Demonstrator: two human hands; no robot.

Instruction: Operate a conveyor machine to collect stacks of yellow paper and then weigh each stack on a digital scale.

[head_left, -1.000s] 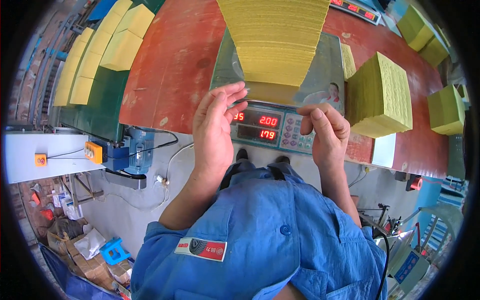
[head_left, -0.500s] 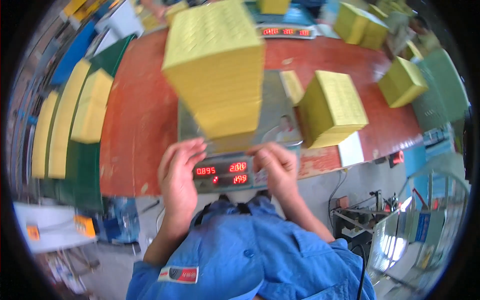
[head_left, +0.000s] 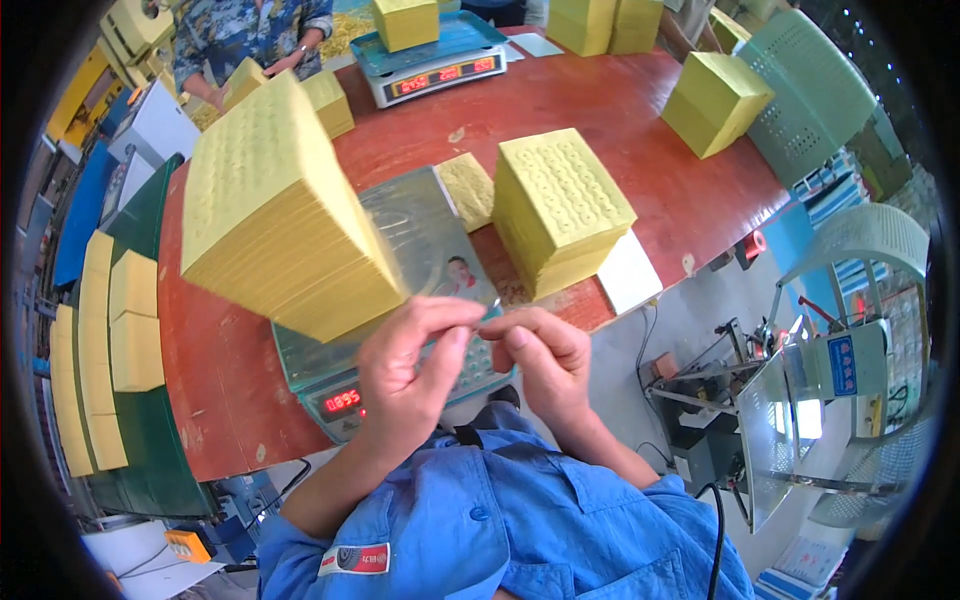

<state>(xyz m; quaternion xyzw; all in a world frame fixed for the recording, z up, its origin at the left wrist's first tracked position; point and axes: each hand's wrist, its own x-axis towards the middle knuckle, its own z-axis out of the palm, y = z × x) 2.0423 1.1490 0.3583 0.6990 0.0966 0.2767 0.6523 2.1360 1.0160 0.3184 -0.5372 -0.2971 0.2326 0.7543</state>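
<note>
My left hand (head_left: pixel 415 355) and my right hand (head_left: pixel 545 355) meet in front of the scale, fingertips almost touching. Both are closed in a pinch; something tiny glints between them, too small to name. Left of my hands, a tall stack of yellow paper (head_left: pixel 290 210) with embossed tops stands on a digital scale (head_left: pixel 415 215) with a lit red display. Part of that display is behind my left hand. A shorter yellow paper stack (head_left: pixel 560 205) stands to the right of the scale, beside a thin yellow pile (head_left: pixel 465 190).
Across the red table (head_left: pixel 400 135), a person's hands (head_left: pixel 285 65) are at a small yellow block. A second scale (head_left: pixel 430 70) carries another stack. A white card (head_left: pixel 630 272) lies by the near edge. Green chairs (head_left: pixel 810 85) stand at right; more yellow stacks (head_left: pixel 135 320) line the left.
My hands have come together from apart, the left moving right and closing. The view has turned, so the tall stack and its scale now appear farther left.
</note>
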